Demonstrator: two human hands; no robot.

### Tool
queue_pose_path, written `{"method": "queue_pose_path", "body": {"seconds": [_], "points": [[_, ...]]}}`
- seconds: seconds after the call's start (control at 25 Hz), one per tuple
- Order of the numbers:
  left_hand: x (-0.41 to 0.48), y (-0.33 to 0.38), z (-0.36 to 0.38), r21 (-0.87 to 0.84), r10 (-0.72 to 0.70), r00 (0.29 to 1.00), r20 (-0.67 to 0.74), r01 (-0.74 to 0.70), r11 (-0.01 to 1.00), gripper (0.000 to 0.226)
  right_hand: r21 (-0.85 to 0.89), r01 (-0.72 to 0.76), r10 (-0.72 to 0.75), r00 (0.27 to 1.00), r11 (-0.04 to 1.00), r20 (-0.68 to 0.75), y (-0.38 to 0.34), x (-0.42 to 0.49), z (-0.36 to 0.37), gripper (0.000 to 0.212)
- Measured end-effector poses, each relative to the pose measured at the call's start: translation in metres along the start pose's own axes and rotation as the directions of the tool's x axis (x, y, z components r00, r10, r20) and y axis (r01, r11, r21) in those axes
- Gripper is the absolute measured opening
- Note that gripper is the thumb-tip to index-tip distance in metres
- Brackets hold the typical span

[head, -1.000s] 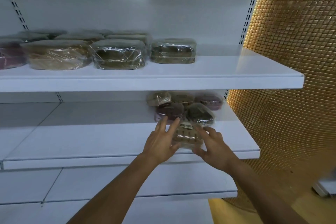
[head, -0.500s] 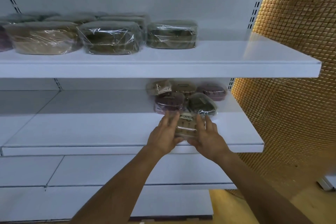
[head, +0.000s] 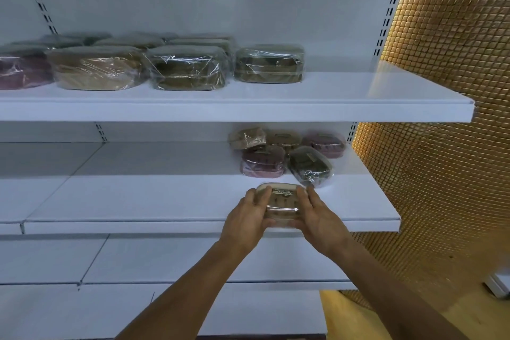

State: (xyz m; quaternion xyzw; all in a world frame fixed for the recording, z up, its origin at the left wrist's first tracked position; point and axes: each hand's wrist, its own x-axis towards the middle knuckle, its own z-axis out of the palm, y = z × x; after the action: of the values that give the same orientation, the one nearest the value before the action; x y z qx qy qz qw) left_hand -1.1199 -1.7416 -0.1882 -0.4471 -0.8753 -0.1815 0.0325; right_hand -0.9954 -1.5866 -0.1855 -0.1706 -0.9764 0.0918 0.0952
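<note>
Left hand (head: 246, 217): grips box's left end.
Right hand (head: 320, 215): grips its right end.
Box (head: 281, 203): between both hands, over shelf's (head: 165, 201) near edge.

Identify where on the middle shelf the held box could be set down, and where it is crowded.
The middle shelf is bare left of the maroon box and along its front edge, around the held box. Its back right corner is crowded with wrapped boxes.

Left hand (head: 244, 219) and right hand (head: 323, 218) are bare.
</note>
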Motion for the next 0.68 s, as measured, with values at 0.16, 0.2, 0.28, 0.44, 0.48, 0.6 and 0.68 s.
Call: {"method": "queue_pose_path", "body": {"seconds": [0.16,0.2,0.28,0.44,0.48,0.6,0.68], "points": [[-0.031,0.007,-0.049,0.072,0.054,0.997,-0.054,-0.05,0.996,0.071,0.067,0.059,-0.058,0.998,0.996,-0.024,-0.027,-0.024,-0.038,0.078],[-0.038,0.01,-0.064,0.081,0.072,0.994,-0.084,-0.065,0.995,0.07,0.08,0.08,-0.077,0.996,0.994,-0.041,-0.033,-0.029,-0.052,0.078],[-0.052,0.017,-0.098,0.087,0.11,0.983,-0.148,-0.097,0.991,0.069,0.103,0.109,-0.101,0.992,0.989,-0.08,-0.052,-0.041,-0.086,0.078],[-0.077,0.034,-0.162,0.128,0.177,0.948,-0.265,-0.148,0.981,0.072,0.049,0.185,-0.169,0.961,0.982,-0.22,-0.087,-0.06,-0.149,0.078],[-0.082,0.037,-0.177,0.14,0.2,0.936,-0.291,-0.165,0.976,0.073,0.038,0.194,-0.179,0.953,0.98,-0.245,-0.094,-0.064,-0.161,0.078],[-0.088,0.046,-0.213,0.145,0.223,0.907,-0.357,-0.182,0.973,0.075,0.009,0.18,-0.17,0.943,0.984,-0.288,-0.105,-0.071,-0.196,0.079],[-0.083,0.052,-0.229,0.138,0.211,0.897,-0.389,-0.17,0.976,0.076,-0.006,0.163,-0.157,0.936,0.987,-0.315,-0.107,-0.07,-0.215,0.079]]}}
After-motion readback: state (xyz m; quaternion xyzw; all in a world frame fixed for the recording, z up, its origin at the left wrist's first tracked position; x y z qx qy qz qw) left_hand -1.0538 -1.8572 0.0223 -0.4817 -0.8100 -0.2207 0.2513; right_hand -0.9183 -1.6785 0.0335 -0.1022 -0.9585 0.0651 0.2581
